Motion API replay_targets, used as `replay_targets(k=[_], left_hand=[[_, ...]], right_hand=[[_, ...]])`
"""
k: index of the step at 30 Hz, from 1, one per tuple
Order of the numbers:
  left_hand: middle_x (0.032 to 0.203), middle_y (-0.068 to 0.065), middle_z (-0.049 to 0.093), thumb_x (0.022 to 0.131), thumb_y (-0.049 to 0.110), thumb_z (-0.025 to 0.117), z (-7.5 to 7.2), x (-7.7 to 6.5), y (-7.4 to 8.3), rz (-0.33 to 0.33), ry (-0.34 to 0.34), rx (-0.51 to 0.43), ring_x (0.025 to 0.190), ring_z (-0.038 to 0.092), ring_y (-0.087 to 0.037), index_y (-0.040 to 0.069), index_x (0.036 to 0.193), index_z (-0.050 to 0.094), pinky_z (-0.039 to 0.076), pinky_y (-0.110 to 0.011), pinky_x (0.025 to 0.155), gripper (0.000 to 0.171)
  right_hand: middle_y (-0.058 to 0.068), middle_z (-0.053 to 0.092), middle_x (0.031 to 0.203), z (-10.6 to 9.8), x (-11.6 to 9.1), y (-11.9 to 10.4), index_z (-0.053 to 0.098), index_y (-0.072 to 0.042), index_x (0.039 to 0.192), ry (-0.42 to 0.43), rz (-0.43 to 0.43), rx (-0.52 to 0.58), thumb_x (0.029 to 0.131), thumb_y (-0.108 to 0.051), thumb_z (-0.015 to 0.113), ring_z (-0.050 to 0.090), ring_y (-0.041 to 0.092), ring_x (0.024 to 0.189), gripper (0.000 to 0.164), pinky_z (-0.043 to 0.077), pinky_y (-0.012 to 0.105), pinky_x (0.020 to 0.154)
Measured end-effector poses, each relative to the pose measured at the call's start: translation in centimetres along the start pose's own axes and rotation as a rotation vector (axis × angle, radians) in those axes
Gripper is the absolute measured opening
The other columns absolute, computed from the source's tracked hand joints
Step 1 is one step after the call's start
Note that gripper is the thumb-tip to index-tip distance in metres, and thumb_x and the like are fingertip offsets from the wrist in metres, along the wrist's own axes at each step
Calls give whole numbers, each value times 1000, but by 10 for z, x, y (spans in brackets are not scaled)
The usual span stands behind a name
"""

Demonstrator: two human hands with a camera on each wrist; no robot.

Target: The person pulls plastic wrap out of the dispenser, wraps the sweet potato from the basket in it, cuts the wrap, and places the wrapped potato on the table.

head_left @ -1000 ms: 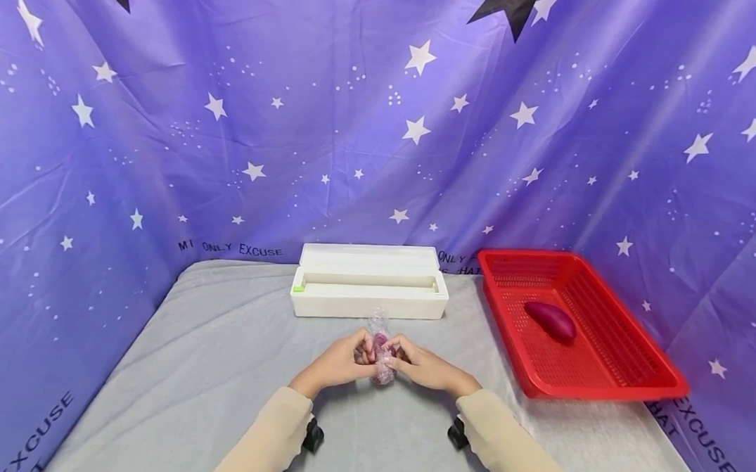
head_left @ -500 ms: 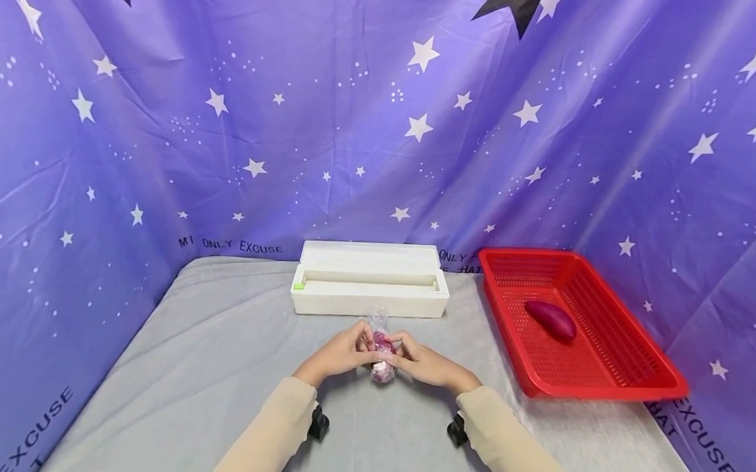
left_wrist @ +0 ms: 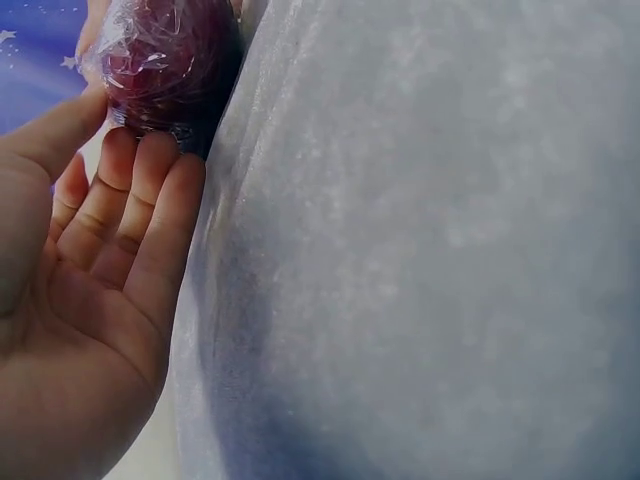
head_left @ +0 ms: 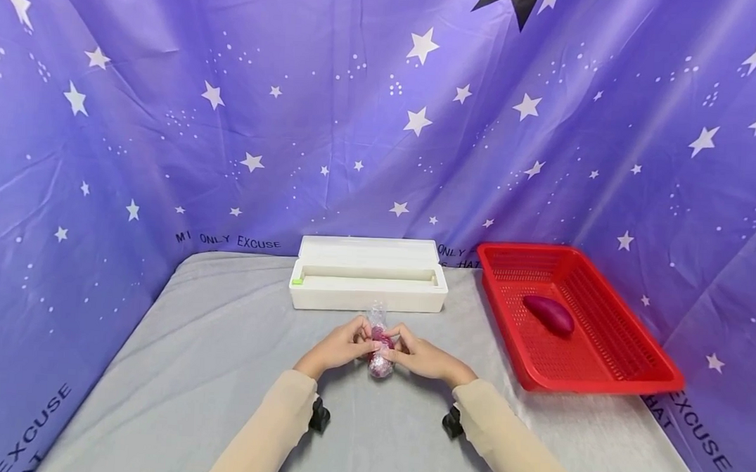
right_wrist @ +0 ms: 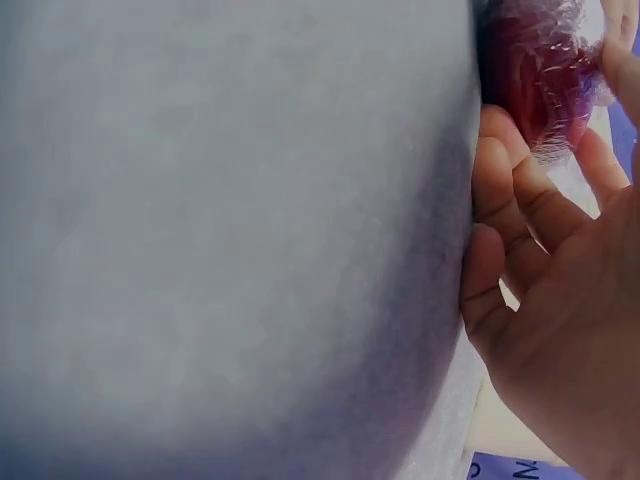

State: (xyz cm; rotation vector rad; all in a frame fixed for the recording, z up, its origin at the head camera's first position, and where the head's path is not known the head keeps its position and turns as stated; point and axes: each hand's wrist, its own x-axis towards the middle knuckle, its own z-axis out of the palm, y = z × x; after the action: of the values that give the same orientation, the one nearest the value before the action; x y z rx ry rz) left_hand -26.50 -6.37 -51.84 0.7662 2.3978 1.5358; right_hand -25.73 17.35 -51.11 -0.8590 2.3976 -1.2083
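A purple sweet potato [head_left: 381, 366] wrapped in clear cling film lies on the grey cloth, its long side pointing away from me. My left hand [head_left: 340, 347] pinches it from the left with thumb and curled fingers. From the right, my right hand [head_left: 428, 358] grips it the same way, the two thumbs near each other on top. A loose end of cling film [head_left: 377, 312] sticks out at the far end. In the left wrist view the wrapped sweet potato [left_wrist: 165, 60] shows crinkled, shiny film; the right wrist view shows its other side [right_wrist: 540, 75].
Just beyond the hands stands a white cling film box [head_left: 369, 299] with its lid raised and a green piece at its left end. On the right, a red plastic basket [head_left: 524, 376] holds another purple sweet potato [head_left: 550, 315]. A starry purple curtain [head_left: 332, 121] surrounds the table.
Both hands keep hold of the wrapped sweet potato, with fingers and thumbs shifting along it. More of its rounded near end shows now. The whole head view has tilted slightly.
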Motion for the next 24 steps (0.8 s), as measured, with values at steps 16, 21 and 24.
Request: replay_targets(k=[16,21,24], left_hand=[[81,-3,61,100,23,63,2,2,-1,-20,0,28,69,59,-17,10,97,52,49,-26,61,17],[86,-8,65,99,18,64,1,4,-2,-128,13,-109,74,66,-18,-1,105,57,58,-30,68,21],[87,-10,66,100,17,61,-1,10,-2,-239,49,-168,72,68,-16,-6,113,60,60,-30,68,27]], right_hand=[[-4,60,72,9,8,-11,48,-18,108,175,98,-123,105,-34,52,56,12,61,16,47,31,59],[-2,60,69,11,7,-10,47,-13,111,200,133,-75,103,-36,56,57,14,58,25,47,32,60],[0,59,70,11,8,-10,45,-7,113,213,153,-38,102,-37,59,57,14,59,35,47,31,62]])
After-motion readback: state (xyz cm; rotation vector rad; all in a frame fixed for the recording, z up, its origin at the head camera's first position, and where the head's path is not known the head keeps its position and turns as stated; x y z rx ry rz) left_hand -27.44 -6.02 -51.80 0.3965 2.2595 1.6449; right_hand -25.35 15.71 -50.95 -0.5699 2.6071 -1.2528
